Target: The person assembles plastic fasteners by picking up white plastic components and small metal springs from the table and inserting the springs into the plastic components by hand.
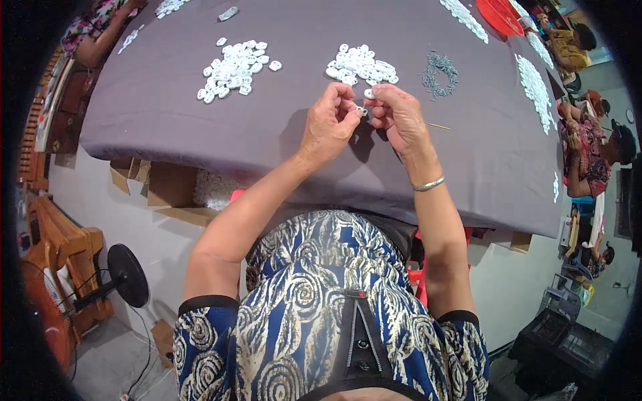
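Covering a long work table is a grey-purple cloth [174, 113], its near edge hanging over cardboard pieces and a pale wall, with a wooden frame and a black floor fan [127, 274] standing below and to the left of that cloth. Other people sit along the cloth's right side and at its far left corner.

Just above the cloth's middle, the left hand [328, 127] and the right hand [398, 117] meet fingertip to fingertip, pinching one small white part [363, 111] between them; both grips are narrow, closed on that piece, though how each finger sits on it is too small to tell. A silver bangle circles the right wrist.

Counted on the cloth: two loose heaps of white parts close beyond the hands, the left heap [234, 67] well apart, the nearer heap [361, 65] just past the fingertips. One small pile of grey metal bits [440, 72] lies right of the nearer heap. One thin stick [439, 126] lies right of the right hand. One red tray [500, 16] sits at the cloth's far right.
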`<state>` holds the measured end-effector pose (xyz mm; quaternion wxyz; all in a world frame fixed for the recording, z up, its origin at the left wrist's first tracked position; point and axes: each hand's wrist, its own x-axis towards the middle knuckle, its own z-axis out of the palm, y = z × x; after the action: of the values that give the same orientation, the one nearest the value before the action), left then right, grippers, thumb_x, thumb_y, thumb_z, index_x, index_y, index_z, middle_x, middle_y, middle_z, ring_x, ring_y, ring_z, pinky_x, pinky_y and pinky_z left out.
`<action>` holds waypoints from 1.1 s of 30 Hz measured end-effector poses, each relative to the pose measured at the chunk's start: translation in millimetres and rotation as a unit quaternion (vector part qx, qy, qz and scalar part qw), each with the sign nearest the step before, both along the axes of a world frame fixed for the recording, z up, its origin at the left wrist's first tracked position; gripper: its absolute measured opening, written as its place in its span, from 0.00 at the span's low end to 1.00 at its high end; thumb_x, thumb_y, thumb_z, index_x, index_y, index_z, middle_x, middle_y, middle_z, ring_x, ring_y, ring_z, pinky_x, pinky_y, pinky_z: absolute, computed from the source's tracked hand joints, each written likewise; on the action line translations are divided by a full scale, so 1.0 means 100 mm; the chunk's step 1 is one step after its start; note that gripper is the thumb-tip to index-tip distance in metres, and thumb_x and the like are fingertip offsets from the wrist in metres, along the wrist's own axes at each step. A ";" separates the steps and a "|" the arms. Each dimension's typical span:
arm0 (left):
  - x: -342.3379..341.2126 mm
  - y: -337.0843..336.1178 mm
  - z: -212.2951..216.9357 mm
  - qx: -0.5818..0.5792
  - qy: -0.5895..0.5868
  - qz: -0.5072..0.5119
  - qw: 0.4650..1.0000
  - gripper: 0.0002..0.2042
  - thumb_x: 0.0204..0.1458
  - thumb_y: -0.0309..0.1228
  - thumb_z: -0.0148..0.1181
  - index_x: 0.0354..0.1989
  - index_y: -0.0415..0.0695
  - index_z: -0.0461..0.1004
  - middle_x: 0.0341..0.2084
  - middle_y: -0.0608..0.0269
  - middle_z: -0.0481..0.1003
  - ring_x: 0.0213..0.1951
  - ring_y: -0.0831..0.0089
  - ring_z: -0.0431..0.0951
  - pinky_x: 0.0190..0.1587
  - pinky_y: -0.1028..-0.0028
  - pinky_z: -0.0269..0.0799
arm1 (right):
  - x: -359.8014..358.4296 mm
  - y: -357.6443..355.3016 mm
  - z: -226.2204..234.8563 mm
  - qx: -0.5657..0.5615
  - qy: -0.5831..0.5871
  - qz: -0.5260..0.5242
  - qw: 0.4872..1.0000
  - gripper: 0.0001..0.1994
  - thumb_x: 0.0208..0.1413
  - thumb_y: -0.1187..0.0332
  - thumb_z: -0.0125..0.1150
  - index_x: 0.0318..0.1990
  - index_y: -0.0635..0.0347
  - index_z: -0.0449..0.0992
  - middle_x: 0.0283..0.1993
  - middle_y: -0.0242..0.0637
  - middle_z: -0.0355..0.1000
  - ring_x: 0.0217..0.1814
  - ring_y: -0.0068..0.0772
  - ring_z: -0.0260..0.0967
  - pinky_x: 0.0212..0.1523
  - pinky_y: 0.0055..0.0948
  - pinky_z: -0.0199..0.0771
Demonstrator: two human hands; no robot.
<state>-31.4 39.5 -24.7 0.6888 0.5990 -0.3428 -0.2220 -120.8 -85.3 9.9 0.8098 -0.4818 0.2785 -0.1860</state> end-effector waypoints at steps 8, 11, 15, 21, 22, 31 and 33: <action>-0.01 0.01 0.03 -0.004 0.002 0.003 1.000 0.10 0.50 0.22 0.56 0.39 0.40 0.65 0.24 0.71 0.68 0.25 0.86 0.67 0.28 0.82 0.67 | -0.02 0.01 0.03 -0.021 0.006 -0.009 1.000 0.04 0.53 0.71 0.59 0.32 0.61 0.73 0.27 0.32 0.72 0.22 0.13 0.64 0.20 0.15 0.67; -0.01 0.00 0.02 -0.010 0.008 -0.003 1.000 0.10 0.50 0.22 0.56 0.39 0.40 0.65 0.24 0.71 0.68 0.25 0.86 0.67 0.28 0.82 0.67 | -0.08 -0.02 0.08 -0.132 0.044 -0.014 0.990 0.05 0.55 0.70 0.57 0.36 0.61 0.72 0.29 0.34 0.74 0.22 0.14 0.66 0.21 0.16 0.68; 0.00 0.00 0.01 -0.009 0.017 -0.002 1.000 0.10 0.50 0.22 0.57 0.39 0.40 0.65 0.24 0.71 0.69 0.25 0.86 0.67 0.28 0.82 0.68 | -0.21 -0.17 0.20 -0.439 0.120 0.059 0.889 0.03 0.51 0.72 0.57 0.31 0.63 0.73 0.24 0.33 0.73 0.22 0.16 0.68 0.22 0.23 0.68; 0.00 0.01 0.02 0.006 -0.005 0.007 1.000 0.10 0.49 0.22 0.57 0.39 0.40 0.65 0.24 0.70 0.69 0.26 0.85 0.68 0.30 0.81 0.69 | -0.22 -0.15 0.30 -0.702 0.162 0.233 0.653 0.06 0.46 0.76 0.53 0.33 0.67 0.70 0.26 0.49 0.70 0.30 0.55 0.68 0.32 0.43 0.68; -0.01 0.00 0.02 0.005 -0.005 0.009 1.000 0.10 0.49 0.22 0.57 0.40 0.41 0.66 0.24 0.70 0.69 0.26 0.85 0.69 0.30 0.81 0.69 | -0.23 -0.14 0.25 -0.703 0.162 0.232 0.653 0.06 0.46 0.76 0.53 0.33 0.67 0.70 0.26 0.49 0.70 0.30 0.55 0.68 0.32 0.43 0.68; 0.00 0.01 0.00 -0.002 -0.001 0.009 1.000 0.11 0.49 0.22 0.57 0.40 0.41 0.66 0.24 0.70 0.69 0.26 0.85 0.68 0.31 0.81 0.70 | -0.43 0.10 0.01 -0.687 0.129 0.090 0.709 0.09 0.48 0.75 0.59 0.36 0.64 0.67 0.31 0.48 0.68 0.36 0.54 0.68 0.35 0.45 0.68; 0.00 0.00 0.00 -0.002 -0.004 0.009 1.000 0.11 0.49 0.22 0.57 0.40 0.41 0.65 0.24 0.71 0.69 0.26 0.85 0.68 0.31 0.81 0.69 | -0.45 0.13 -0.06 -0.705 0.084 0.033 0.704 0.07 0.50 0.75 0.58 0.37 0.64 0.70 0.32 0.46 0.68 0.32 0.50 0.68 0.33 0.41 0.69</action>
<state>-31.8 39.7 -24.4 0.6906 0.6012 -0.3408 -0.2130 -165.6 -72.1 3.4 0.2127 -0.9345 0.1171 -0.2603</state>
